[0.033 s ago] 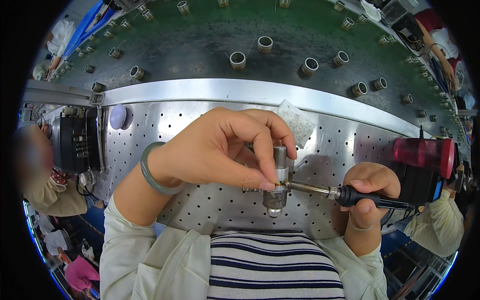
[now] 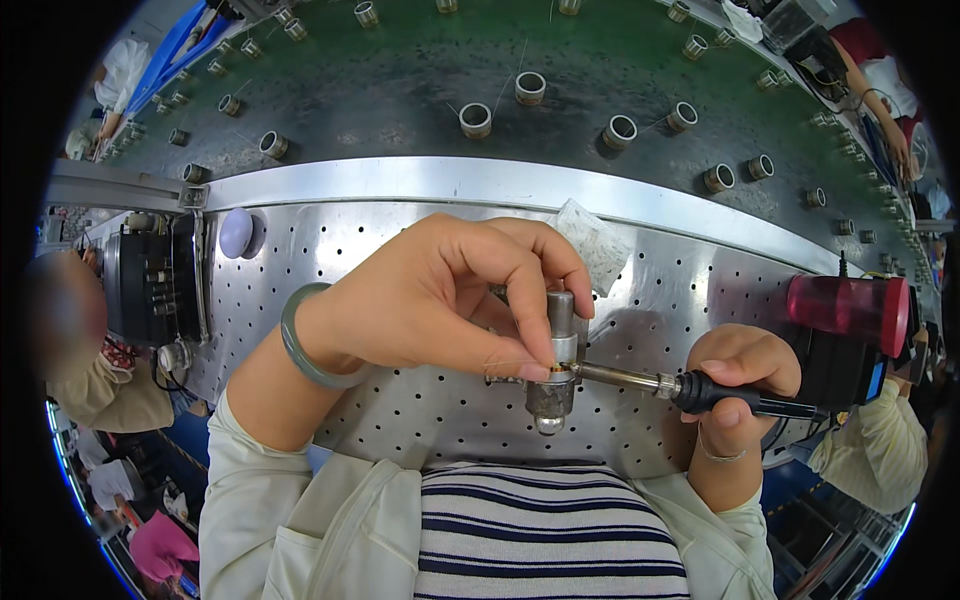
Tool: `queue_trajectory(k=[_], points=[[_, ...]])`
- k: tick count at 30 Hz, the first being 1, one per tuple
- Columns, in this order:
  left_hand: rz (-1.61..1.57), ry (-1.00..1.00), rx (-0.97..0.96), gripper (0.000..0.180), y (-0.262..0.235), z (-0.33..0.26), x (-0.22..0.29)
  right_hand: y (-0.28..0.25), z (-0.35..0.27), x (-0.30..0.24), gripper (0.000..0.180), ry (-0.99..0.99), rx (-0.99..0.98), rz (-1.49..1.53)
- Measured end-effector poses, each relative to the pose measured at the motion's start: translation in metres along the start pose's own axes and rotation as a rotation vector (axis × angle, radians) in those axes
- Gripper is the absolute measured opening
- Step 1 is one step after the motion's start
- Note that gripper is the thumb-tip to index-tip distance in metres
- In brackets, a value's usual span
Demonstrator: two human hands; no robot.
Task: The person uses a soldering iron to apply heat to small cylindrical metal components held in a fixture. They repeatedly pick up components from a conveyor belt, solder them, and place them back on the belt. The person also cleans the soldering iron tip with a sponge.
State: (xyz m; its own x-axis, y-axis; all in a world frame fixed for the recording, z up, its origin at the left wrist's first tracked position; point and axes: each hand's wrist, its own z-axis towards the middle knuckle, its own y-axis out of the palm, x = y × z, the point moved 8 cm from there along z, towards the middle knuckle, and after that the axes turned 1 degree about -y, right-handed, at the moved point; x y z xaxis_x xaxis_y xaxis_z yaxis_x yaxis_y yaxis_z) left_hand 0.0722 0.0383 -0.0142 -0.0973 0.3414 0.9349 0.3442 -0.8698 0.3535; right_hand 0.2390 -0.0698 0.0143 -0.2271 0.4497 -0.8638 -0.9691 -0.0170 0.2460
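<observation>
A small upright metal cylinder (image 2: pixel 553 395) stands over the perforated steel table (image 2: pixel 420 410), close to my chest. My left hand (image 2: pixel 440 295) reaches in from the left and pinches the cylinder's upper half between thumb and index finger. A thin wire-like piece lies under the thumb tip. A grey-green bangle (image 2: pixel 300 345) sits on that wrist. My right hand (image 2: pixel 735 385) grips the black handle of a soldering iron (image 2: pixel 700 392). The iron's metal shaft points left and its tip touches the cylinder just beside my left thumb.
A small clear bag of parts (image 2: pixel 597 240) lies behind my left hand. A green conveyor (image 2: pixel 400 90) with several metal cups runs across the back. A red cylinder (image 2: pixel 848 305) on a black box stands at the right, a black device (image 2: pixel 150 285) at the left. Other people work around.
</observation>
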Motion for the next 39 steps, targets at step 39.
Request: queue_trajectory(k=[39], points=[[-0.167,-0.213,0.019,0.071,0.002,0.003,-0.010,-0.012,-0.002,-0.008,0.029,-0.031,0.086,-0.095]])
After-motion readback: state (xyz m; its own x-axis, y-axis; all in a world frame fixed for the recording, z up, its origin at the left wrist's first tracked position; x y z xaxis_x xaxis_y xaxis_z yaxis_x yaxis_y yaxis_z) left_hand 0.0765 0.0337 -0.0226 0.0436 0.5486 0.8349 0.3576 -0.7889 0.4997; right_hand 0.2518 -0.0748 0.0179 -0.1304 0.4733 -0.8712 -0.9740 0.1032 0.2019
